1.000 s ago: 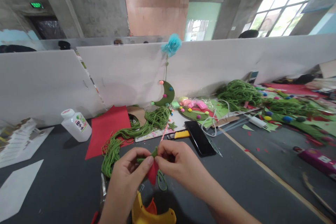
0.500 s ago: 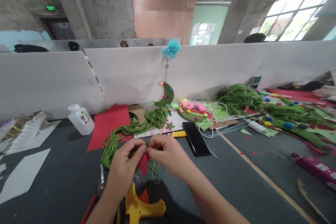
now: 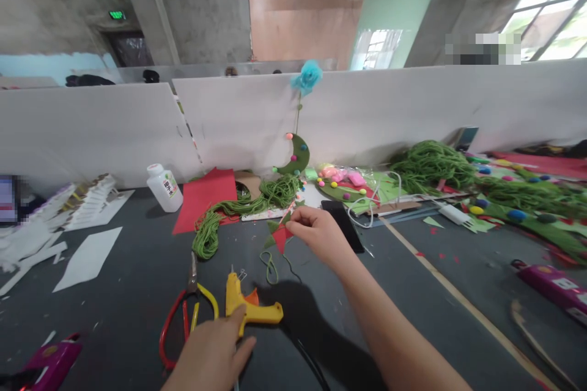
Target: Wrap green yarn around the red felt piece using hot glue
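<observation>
My right hand (image 3: 314, 233) pinches a red and green felt piece with pointed tips (image 3: 280, 237) above the table. A loop of green yarn (image 3: 269, 269) lies just beneath it. Low in the view, my left hand (image 3: 213, 348) reaches over a yellow hot glue gun (image 3: 257, 313) with its fingers apart. One fingertip overlaps the gun's body; whether it touches is hard to tell. To the left of the gun lie scissors (image 3: 166, 333) with red and yellow handles, partly behind the left hand.
Behind the hands are a green yarn bundle (image 3: 206, 238), red felt (image 3: 188, 195), a black phone (image 3: 343, 226) and a white bottle (image 3: 165, 188). A green moon with pompoms (image 3: 300, 156) stands against the white partition (image 3: 389, 116). Purple-wrapped tools (image 3: 557, 287) lie at both sides.
My left hand has let go of the felt piece and come down to the glue gun. My right hand has moved right and up, still holding the felt. The view has shifted.
</observation>
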The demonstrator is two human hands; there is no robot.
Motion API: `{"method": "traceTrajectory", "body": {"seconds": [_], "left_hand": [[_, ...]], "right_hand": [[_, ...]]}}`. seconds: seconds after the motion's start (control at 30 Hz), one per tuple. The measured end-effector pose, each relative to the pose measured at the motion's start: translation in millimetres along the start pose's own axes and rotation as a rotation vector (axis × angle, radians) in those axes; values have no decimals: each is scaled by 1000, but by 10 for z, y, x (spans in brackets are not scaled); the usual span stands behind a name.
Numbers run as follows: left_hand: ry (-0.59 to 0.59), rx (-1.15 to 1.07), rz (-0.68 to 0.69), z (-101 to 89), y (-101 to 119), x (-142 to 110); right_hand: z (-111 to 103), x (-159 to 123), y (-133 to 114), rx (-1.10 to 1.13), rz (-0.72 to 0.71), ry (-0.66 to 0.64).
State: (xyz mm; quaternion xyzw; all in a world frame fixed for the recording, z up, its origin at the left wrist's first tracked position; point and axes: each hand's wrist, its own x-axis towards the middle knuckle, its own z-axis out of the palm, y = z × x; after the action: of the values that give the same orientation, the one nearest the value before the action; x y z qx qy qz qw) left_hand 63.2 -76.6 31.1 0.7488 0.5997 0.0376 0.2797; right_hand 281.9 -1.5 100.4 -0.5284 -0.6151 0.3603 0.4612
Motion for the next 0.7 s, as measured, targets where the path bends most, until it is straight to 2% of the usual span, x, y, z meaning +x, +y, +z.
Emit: {"method": "traceTrajectory", "body": {"seconds": [0.1, 0.17, 0.23, 0.37, 0.43, 0.53, 0.6, 0.7], "left_hand": [[163, -43, 5, 240, -84, -48], [192, -109, 26, 278, -135, -20], [242, -193, 37, 233, -166, 18], [330, -348, 43, -57, -88, 73], [384, -727, 77, -261, 40, 100], [293, -1060, 171, -524, 285, 171], [224, -1108, 182, -628, 429, 250], [232, -1129, 201, -686, 572, 391]], "right_hand": [[56, -94, 28, 14, 4, -22], [103, -141, 34, 30, 8, -39], [137, -178, 44, 50, 14, -59], [165, -247, 67, 98, 29, -118], [179, -272, 54, 124, 29, -162], [213, -275, -14, 151, 4, -218], [230, -250, -77, 157, -24, -229], [209, -197, -168, 154, -72, -200]]}}
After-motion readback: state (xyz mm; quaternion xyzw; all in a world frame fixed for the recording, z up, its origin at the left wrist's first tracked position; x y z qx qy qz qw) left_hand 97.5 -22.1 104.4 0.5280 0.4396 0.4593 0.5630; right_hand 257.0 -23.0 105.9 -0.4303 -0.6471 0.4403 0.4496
